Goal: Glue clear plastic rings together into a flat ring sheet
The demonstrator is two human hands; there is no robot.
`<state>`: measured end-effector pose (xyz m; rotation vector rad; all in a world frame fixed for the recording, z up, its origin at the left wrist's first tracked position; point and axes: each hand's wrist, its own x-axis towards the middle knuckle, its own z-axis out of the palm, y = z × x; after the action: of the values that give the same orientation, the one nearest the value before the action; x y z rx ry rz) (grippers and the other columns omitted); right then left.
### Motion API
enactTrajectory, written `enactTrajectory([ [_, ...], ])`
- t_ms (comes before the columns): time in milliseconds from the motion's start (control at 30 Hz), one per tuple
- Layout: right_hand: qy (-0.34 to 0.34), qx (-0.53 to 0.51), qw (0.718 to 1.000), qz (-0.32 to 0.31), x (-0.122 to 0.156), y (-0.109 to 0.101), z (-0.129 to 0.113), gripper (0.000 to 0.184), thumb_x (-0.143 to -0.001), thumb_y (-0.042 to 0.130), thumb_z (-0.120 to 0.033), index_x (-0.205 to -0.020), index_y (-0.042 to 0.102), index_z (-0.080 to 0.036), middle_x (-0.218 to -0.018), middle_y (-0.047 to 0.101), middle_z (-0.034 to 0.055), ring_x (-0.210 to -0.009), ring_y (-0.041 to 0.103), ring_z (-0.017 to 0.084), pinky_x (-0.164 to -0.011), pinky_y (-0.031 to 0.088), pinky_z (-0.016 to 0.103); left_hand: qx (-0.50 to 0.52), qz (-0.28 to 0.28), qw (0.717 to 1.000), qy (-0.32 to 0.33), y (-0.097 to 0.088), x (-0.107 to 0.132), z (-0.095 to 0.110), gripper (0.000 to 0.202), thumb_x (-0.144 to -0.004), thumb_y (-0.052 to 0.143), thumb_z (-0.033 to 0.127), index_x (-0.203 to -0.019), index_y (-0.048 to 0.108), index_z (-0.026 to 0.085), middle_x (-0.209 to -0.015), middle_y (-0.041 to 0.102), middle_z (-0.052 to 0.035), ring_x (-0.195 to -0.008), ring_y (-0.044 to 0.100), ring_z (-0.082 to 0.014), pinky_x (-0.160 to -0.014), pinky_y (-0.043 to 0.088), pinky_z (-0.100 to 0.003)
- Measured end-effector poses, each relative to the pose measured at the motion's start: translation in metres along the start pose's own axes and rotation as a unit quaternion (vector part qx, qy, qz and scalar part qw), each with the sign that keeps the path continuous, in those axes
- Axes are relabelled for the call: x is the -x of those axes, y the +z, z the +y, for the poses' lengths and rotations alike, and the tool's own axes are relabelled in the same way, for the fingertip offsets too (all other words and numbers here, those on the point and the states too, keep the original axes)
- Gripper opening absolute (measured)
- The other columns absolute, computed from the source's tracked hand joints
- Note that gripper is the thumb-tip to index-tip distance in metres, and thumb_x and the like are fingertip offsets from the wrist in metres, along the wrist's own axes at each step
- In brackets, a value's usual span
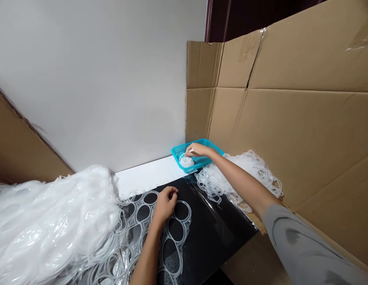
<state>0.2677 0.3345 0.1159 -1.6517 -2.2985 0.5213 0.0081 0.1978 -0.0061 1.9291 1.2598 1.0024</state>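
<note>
My right hand (198,149) reaches over a teal plastic basket (202,163), its fingers pinched on a small white strip (191,150). Under those fingers, inside the basket, lies a white, cloudy bundle (186,161). My left hand (166,202) is lower down, at the far edge of a translucent sheet of joined rings (186,225) spread on the black tabletop. Its fingers are curled together; whatever they hold, if anything, is hidden.
A big heap of glossy translucent ring sheets (62,213) fills the left side. Tangled clear ring scraps (249,170) lie right of the basket, beneath my right forearm. A white board (148,174) runs along the wall. Cardboard panels (291,126) stand on the right.
</note>
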Motion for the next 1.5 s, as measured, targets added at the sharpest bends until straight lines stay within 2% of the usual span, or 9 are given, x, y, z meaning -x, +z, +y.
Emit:
enactTrajectory([
  [133, 0.04, 0.009, 0.999, 0.012, -0.012, 0.017, 0.009, 0.022, -0.087, 0.072, -0.032, -0.076, 0.079, -0.014, -0.083, 0.078, 0.0073, -0.076, 0.066, 0.018, -0.065, 0.038, 0.026, 0.003, 0.002, 1.0, -0.006, 0.0, -0.001, 0.001, 0.02, -0.086, 0.054, 0.023, -0.091, 0.073, 0.02, -0.09, 0.076, -0.0054, -0.086, 0.069, -0.0221, -0.081, 0.05, -0.035],
  [267, 0.082, 0.019, 0.996, 0.027, -0.015, 0.026, 0.021, 0.019, -0.082, 0.08, -0.035, -0.086, 0.083, -0.016, -0.088, 0.081, 0.0102, -0.085, 0.072, 0.021, -0.067, 0.043, 0.024, -0.001, 0.004, 1.0, -0.009, 0.003, -0.001, 0.0, 0.019, -0.086, 0.056, 0.018, -0.09, 0.074, 0.021, -0.089, 0.075, -0.0044, -0.085, 0.068, -0.022, -0.081, 0.049, -0.034],
  [433, 0.113, 0.03, 0.992, 0.038, -0.013, 0.028, 0.027, 0.023, -0.079, 0.086, -0.037, -0.092, 0.084, -0.017, -0.088, 0.081, 0.0102, -0.087, 0.074, 0.022, -0.07, 0.047, 0.023, -0.01, -0.002, 1.0, -0.009, 0.003, -0.001, 0.001, 0.019, -0.086, 0.057, 0.014, -0.089, 0.075, 0.021, -0.09, 0.075, -0.0049, -0.087, 0.067, -0.0221, -0.082, 0.048, -0.034],
  [700, 0.123, 0.026, 0.99, 0.071, -0.006, 0.026, 0.024, 0.017, -0.085, 0.082, -0.029, -0.098, 0.084, -0.018, -0.109, 0.082, 0.011, -0.099, 0.074, 0.022, -0.072, 0.046, 0.024, -0.017, -0.013, 1.0, -0.007, 0.001, -0.001, 0.003, 0.021, -0.087, 0.056, 0.014, -0.091, 0.075, 0.02, -0.092, 0.076, -0.0055, -0.088, 0.067, -0.0224, -0.083, 0.047, -0.035],
  [833, 0.125, 0.021, 0.99, 0.066, -0.004, 0.024, 0.023, 0.019, -0.083, 0.087, -0.034, -0.094, 0.083, -0.019, -0.105, 0.082, 0.0102, -0.095, 0.074, 0.023, -0.07, 0.046, 0.024, -0.015, -0.012, 1.0, -0.008, 0.0, -0.001, 0.004, 0.02, -0.086, 0.056, 0.014, -0.09, 0.075, 0.021, -0.091, 0.076, -0.005, -0.087, 0.066, -0.0221, -0.082, 0.047, -0.034],
  [1033, 0.089, 0.027, 0.991, 0.096, 0.006, 0.024, 0.011, 0.022, -0.097, 0.071, -0.036, -0.103, 0.082, -0.019, -0.11, 0.081, 0.0122, -0.099, 0.073, 0.024, -0.073, 0.046, 0.027, -0.009, -0.009, 1.0, -0.008, 0.001, -0.001, 0.004, 0.019, -0.085, 0.057, 0.016, -0.089, 0.074, 0.021, -0.091, 0.075, -0.005, -0.087, 0.066, -0.0229, -0.082, 0.047, -0.035],
  [1233, 0.033, 0.04, 0.996, 0.069, 0.016, 0.024, 0.006, 0.015, -0.091, 0.079, -0.035, -0.098, 0.083, -0.022, -0.108, 0.081, 0.0091, -0.097, 0.073, 0.023, -0.075, 0.045, 0.026, 0.0, -0.007, 1.0, -0.013, 0.0, -0.001, 0.004, 0.018, -0.084, 0.058, 0.017, -0.089, 0.075, 0.021, -0.089, 0.075, -0.005, -0.085, 0.066, -0.0226, -0.082, 0.049, -0.035],
  [1400, -0.018, 0.043, 0.998, 0.036, 0.02, 0.028, 0.012, 0.018, -0.09, 0.08, -0.035, -0.101, 0.083, -0.022, -0.105, 0.081, 0.0089, -0.096, 0.072, 0.023, -0.07, 0.041, 0.026, 0.007, -0.01, 1.0, -0.014, 0.0, -0.001, 0.006, 0.018, -0.084, 0.057, 0.019, -0.089, 0.075, 0.021, -0.09, 0.076, -0.0056, -0.085, 0.067, -0.0231, -0.082, 0.049, -0.036],
  [1500, -0.037, 0.041, 0.998, 0.031, 0.021, 0.031, 0.012, 0.013, -0.09, 0.076, -0.029, -0.096, 0.084, -0.021, -0.1, 0.081, 0.0089, -0.092, 0.071, 0.023, -0.068, 0.039, 0.026, 0.01, -0.006, 1.0, -0.017, 0.0, -0.001, 0.007, 0.018, -0.083, 0.058, 0.022, -0.088, 0.075, 0.022, -0.09, 0.076, -0.0058, -0.086, 0.067, -0.0236, -0.083, 0.05, -0.037],
])
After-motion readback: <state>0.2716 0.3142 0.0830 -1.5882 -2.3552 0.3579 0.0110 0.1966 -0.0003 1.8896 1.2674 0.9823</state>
